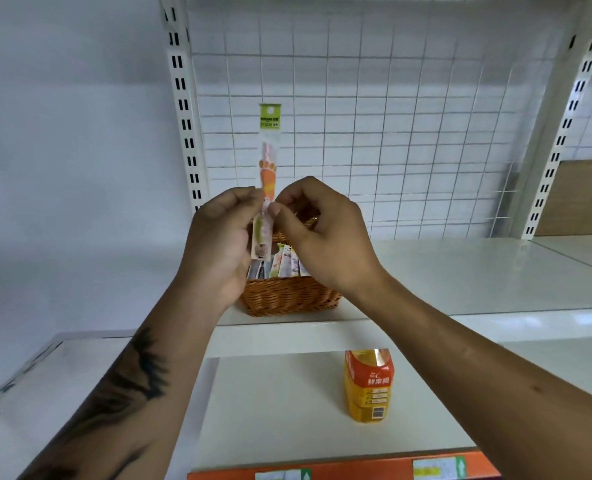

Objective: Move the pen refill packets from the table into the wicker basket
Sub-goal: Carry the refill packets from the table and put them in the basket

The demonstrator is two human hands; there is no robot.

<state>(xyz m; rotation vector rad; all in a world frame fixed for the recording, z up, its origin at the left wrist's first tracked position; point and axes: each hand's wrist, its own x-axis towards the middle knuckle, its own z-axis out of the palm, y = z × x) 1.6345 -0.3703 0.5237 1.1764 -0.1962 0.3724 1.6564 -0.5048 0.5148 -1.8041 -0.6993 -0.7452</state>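
Left hand (218, 233) and right hand (317, 230) raised, both pinching upright pen refill packet (268, 161) above wicker basket (287, 296); orange juice bottle (369, 386) at 5 o'clock.

I note the wicker basket (289, 295) mouth crowded with upright packets (280, 263); bare shelf (460, 271) lies right; an orange bottle (369, 386) stands below.

A white metal shelf (460, 271) bears a brown woven wicker basket (287, 296); a lower white shelf (270, 403) carries an orange juice bottle (369, 386).
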